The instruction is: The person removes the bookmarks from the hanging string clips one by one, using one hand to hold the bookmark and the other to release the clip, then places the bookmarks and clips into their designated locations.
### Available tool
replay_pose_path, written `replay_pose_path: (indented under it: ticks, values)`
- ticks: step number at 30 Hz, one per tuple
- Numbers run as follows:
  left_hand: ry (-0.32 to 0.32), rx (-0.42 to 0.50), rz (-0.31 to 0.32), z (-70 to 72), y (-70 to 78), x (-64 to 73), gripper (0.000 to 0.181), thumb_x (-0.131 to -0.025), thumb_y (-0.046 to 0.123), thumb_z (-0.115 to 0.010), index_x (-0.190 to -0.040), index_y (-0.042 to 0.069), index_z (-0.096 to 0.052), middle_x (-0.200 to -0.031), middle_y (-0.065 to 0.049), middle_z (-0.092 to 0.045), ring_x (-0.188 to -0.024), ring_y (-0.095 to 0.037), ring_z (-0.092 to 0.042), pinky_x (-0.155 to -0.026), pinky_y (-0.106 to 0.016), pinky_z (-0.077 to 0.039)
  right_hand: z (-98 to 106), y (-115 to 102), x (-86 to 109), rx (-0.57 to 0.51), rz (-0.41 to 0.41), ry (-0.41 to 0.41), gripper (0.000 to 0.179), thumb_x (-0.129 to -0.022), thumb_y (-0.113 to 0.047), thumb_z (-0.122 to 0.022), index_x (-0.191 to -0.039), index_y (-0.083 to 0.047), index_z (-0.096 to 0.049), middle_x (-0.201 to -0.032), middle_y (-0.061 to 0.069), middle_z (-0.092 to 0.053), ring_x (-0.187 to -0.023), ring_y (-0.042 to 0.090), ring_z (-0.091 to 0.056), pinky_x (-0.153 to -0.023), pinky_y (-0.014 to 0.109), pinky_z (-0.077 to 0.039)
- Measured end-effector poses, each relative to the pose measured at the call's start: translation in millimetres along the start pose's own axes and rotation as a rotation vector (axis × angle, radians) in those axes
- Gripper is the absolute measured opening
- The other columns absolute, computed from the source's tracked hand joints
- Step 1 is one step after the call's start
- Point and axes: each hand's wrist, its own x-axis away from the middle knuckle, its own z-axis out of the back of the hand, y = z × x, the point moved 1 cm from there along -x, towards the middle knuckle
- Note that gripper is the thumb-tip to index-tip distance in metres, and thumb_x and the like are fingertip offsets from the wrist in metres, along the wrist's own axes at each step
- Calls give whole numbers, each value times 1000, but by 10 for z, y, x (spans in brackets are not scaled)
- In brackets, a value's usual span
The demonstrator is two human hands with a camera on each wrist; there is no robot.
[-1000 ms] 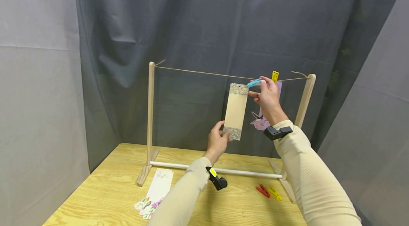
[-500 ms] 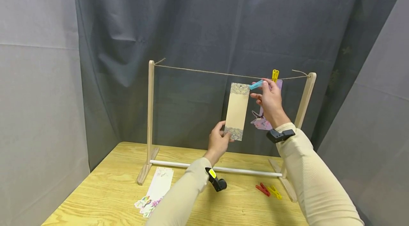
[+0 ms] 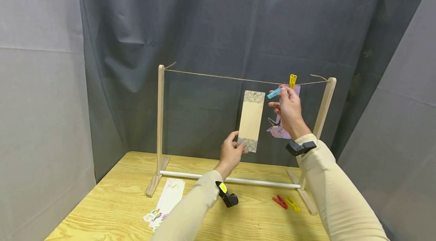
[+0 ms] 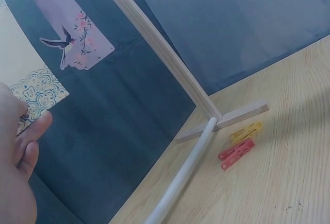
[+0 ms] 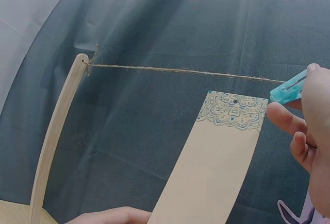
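Observation:
My left hand (image 3: pixel 230 156) pinches the lower end of a cream bookmark (image 3: pixel 251 120), which has a blue lace pattern at both ends and a small hole near its top. The bookmark stands upright, its top edge a little below the twine (image 3: pixel 218 76). In my right hand (image 3: pixel 288 110) a light blue clothespin (image 3: pixel 274 93) is pinched between thumb and fingers. In the right wrist view, the clothespin (image 5: pixel 289 87) points at the bookmark's upper right corner. Behind the right hand, a purple bookmark (image 4: pixel 82 33) with a swallow and pink blossoms hangs from the twine by a yellow clothespin (image 3: pixel 293 81).
The twine runs between two wooden posts (image 3: pixel 161 120), joined low down by a white rod (image 3: pixel 259 183). A red clothespin (image 3: pixel 280 202) and another yellow clothespin (image 3: pixel 293 205) lie at the right. A white floral bookmark (image 3: pixel 172 195) lies on the wooden table (image 3: pixel 102 203) at the left.
The blue clothespin and my right hand have moved slightly right and down, away from the cream bookmark's corner. The cream bookmark has lowered a little, still held by my left hand.

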Motion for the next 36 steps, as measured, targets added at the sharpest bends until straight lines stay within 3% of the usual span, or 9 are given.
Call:
replay_pose_path:
  ticks: [4, 12, 19, 26, 31, 34, 36]
  values:
    - [-11, -3, 14, 43, -35, 14, 47, -101, 0, -63, -144, 16, -57, -88, -10, -74, -82, -33, -76, -57, -27, -51, 11, 2, 18, -12, -5, -9, 28, -112, -32, -43, -133, -15, -49, -129, 13, -61, -62, 8, -67, -49, 16, -44]
    - [-60, -34, 12, 105, -59, 139, 46, -101, 2, -63, -145, 15, -55, -91, -8, -74, -82, -28, -76, -47, -25, -40, 68, 48, 71, -1, 11, -19, 29, -111, -31, -43, -133, -13, -49, -123, 12, -66, -61, 7, -67, -48, 15, -44]
    - [-59, -48, -15, 167, -75, 160, 49, -102, 3, -63, -148, 13, -52, -90, -9, -73, -82, -29, -75, -46, -26, -38, 92, 78, 100, -18, 18, -40, 25, -112, -29, -42, -129, -15, -53, -121, 13, -65, -62, 7, -66, -49, 15, -43]
    - [-61, -52, -4, 190, -71, 190, 49, -101, 2, -64, -148, 11, -53, -90, -9, -74, -81, -29, -76, -47, -24, -40, 116, 113, 138, 4, -9, -42, 27, -112, -31, -42, -132, -15, -52, -122, 12, -65, -62, 7, -66, -49, 16, -43]
    - [-55, -68, -10, 206, -75, 226, 50, -100, 0, -64, -148, 9, -52, -90, -10, -73, -75, -19, -74, -62, -31, -55, 137, 132, 158, 10, -9, -44, 27, -112, -31, -43, -132, -16, -53, -124, 13, -66, -62, 6, -65, -48, 16, -43]
    - [-50, -76, -17, 210, -89, 233, 49, -100, 1, -65, -147, 10, -53, -92, -10, -74, -73, -15, -73, -74, -36, -59, 143, 143, 166, 5, -9, -46, 26, -112, -31, -43, -130, -16, -53, -124, 14, -66, -61, 6, -65, -48, 16, -42]
    - [-46, -78, -20, 212, -103, 233, 48, -100, 1, -65, -146, 10, -54, -92, -10, -74, -73, -15, -73, -74, -37, -59, 145, 146, 173, 5, -9, -47, 26, -112, -31, -43, -130, -16, -53, -124, 14, -65, -61, 6, -65, -48, 16, -42]
